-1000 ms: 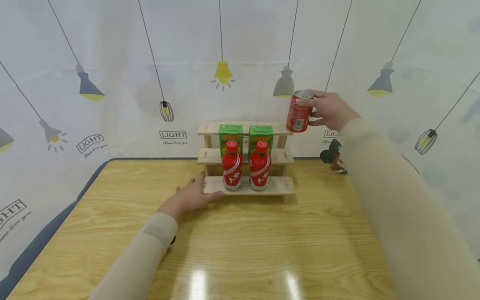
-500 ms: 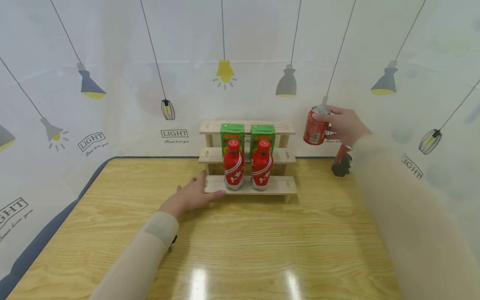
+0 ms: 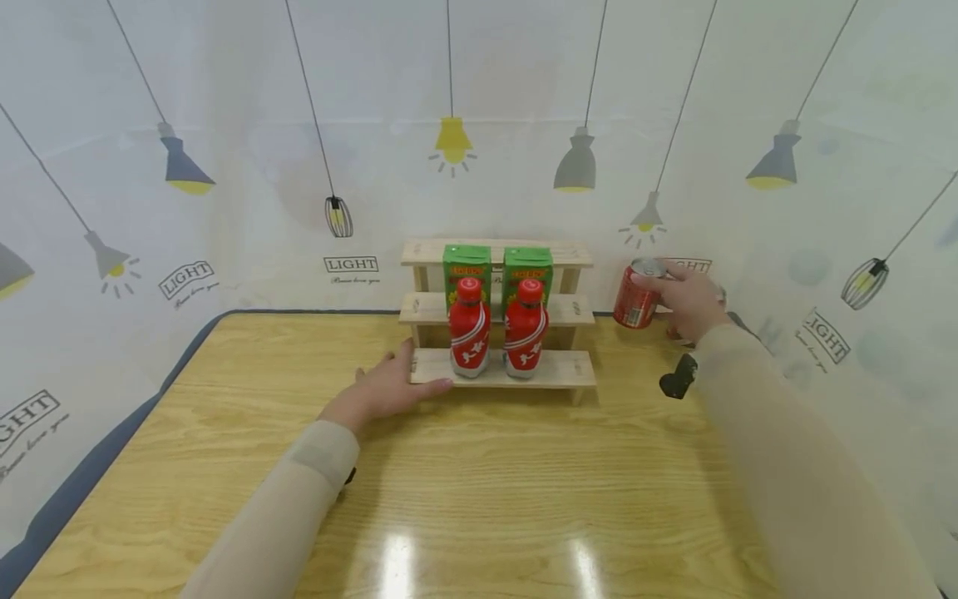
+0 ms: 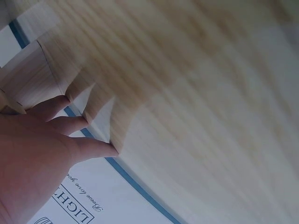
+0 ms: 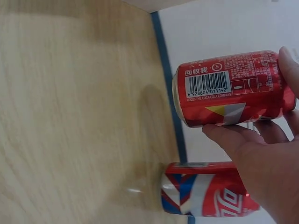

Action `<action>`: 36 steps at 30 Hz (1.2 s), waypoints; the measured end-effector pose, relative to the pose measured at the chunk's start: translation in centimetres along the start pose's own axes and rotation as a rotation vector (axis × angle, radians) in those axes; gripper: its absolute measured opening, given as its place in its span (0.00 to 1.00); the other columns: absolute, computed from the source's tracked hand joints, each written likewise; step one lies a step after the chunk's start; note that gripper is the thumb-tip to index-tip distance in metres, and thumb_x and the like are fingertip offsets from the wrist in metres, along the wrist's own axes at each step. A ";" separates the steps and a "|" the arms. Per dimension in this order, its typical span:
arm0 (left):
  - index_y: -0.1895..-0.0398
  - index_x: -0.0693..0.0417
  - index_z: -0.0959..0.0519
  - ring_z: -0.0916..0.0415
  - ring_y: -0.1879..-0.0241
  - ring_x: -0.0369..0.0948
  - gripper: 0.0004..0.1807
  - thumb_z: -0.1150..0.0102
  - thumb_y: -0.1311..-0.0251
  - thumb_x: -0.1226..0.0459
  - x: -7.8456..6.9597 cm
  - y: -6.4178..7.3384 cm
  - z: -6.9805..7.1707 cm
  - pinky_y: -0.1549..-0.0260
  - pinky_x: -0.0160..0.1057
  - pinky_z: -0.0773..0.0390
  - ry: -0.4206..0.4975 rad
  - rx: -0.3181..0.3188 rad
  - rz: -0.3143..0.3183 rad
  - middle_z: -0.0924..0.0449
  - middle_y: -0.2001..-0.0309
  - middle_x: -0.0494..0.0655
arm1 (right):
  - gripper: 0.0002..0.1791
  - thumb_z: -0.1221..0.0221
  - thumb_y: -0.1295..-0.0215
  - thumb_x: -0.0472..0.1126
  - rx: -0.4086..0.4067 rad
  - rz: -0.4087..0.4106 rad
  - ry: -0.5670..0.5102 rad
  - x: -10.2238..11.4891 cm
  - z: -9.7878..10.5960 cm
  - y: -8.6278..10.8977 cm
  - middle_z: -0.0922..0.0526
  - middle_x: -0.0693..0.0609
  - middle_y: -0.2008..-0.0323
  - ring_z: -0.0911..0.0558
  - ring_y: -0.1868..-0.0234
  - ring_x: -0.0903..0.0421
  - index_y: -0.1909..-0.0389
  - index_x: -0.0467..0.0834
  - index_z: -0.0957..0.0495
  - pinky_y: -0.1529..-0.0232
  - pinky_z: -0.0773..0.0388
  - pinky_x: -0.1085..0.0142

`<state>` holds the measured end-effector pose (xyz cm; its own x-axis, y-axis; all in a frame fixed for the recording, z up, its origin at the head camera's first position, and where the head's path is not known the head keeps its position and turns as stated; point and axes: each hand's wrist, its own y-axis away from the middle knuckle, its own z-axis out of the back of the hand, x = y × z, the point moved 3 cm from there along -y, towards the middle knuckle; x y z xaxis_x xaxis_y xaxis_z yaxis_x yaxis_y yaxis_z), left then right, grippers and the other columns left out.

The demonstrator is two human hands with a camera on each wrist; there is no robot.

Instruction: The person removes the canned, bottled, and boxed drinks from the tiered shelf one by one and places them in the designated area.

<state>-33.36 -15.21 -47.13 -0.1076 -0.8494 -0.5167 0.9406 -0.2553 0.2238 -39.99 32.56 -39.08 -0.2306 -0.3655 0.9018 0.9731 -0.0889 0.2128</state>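
My right hand (image 3: 690,298) grips a red Coca-Cola can (image 3: 636,298) around its upper part. The can is held upright, right of a three-tier wooden rack (image 3: 565,366). A second Coca-Cola can (image 5: 210,189) stands beside it in the right wrist view, mostly covered by my hand in the head view. My left hand (image 3: 383,391) rests against the left end of the rack's bottom shelf. Its thumb lies along the front edge, and straight, spread fingers (image 4: 96,148) show in the left wrist view. Two red bottles (image 3: 469,333) (image 3: 526,333) stand on the bottom shelf.
Two green drink cartons (image 3: 467,266) (image 3: 528,266) stand on the middle shelf behind the bottles. The wooden table (image 3: 494,482) ends at a white lamp-print backdrop (image 3: 262,166), with a blue strip along the edge.
My right hand has carried the can from beside the rack's top shelf rightward and down toward the table. The left hand keeps its place at the rack.
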 end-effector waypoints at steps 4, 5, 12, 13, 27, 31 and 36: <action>0.11 0.52 0.66 0.60 0.13 0.61 0.77 0.52 0.51 0.13 -0.1 0.0 -0.3 0.24 0.80 0.68 0.003 0.004 0.000 0.50 0.13 0.56 | 0.56 0.34 0.30 0.64 -0.007 0.006 -0.033 -1.3 -0.9 -0.1 0.44 0.44 0.14 0.35 0.20 0.41 0.12 0.59 0.58 0.27 0.26 0.43; 0.11 0.52 0.65 0.60 0.13 0.61 0.78 0.52 0.51 0.13 -0.1 0.0 -0.3 0.23 0.80 0.68 0.003 0.006 0.001 0.50 0.13 0.56 | 0.55 0.34 0.29 0.62 0.001 0.011 -0.064 -1.7 -1.2 -0.2 0.45 0.44 0.14 0.35 0.19 0.42 0.12 0.57 0.58 0.25 0.27 0.45; 0.11 0.51 0.65 0.61 0.13 0.61 0.78 0.52 0.53 0.12 0.0 -0.1 -0.6 0.23 0.79 0.68 0.009 0.006 0.005 0.51 0.13 0.55 | 0.52 0.34 0.26 0.56 0.028 0.031 -0.186 -3.2 -2.1 -0.8 0.47 0.45 0.13 0.40 0.16 0.45 0.12 0.56 0.57 0.19 0.35 0.43; 0.11 0.50 0.65 0.61 0.13 0.61 0.78 0.52 0.53 0.12 0.0 -0.1 -0.6 0.23 0.79 0.68 0.012 0.004 0.004 0.51 0.13 0.55 | 0.52 0.34 0.26 0.57 0.019 0.035 -0.175 -3.4 -2.1 -0.9 0.46 0.45 0.14 0.39 0.16 0.45 0.12 0.56 0.56 0.19 0.34 0.43; 0.11 0.48 0.66 0.62 0.13 0.61 0.78 0.52 0.53 0.12 0.0 -0.1 -0.2 0.23 0.79 0.70 0.031 -0.011 -0.002 0.52 0.13 0.54 | 0.49 0.34 0.27 0.58 -0.030 0.067 -0.181 -3.6 -3.1 -1.3 0.44 0.47 0.14 0.40 0.16 0.46 0.13 0.58 0.49 0.18 0.37 0.41; 0.11 0.48 0.65 0.62 0.13 0.61 0.78 0.51 0.54 0.12 0.0 -0.3 0.0 0.23 0.80 0.70 0.029 -0.019 -0.005 0.52 0.13 0.54 | 0.48 0.36 0.26 0.59 -0.070 0.077 -0.154 -3.6 -3.3 -1.2 0.45 0.47 0.14 0.43 0.14 0.43 0.13 0.59 0.50 0.18 0.39 0.41; 0.11 0.48 0.66 0.62 0.13 0.61 0.78 0.52 0.54 0.12 0.2 -0.3 0.1 0.24 0.80 0.69 0.016 -0.008 0.002 0.51 0.13 0.55 | 0.49 0.37 0.26 0.61 -0.075 0.079 -0.135 -4.0 -3.6 -1.7 0.50 0.48 0.12 0.48 0.13 0.43 0.12 0.60 0.53 0.17 0.41 0.40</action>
<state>-33.70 -15.34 -47.17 -0.1004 -0.8422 -0.5298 0.9434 -0.2497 0.2182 -40.69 30.87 -44.36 -0.1463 -0.2467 0.9580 0.9840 -0.1356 0.1154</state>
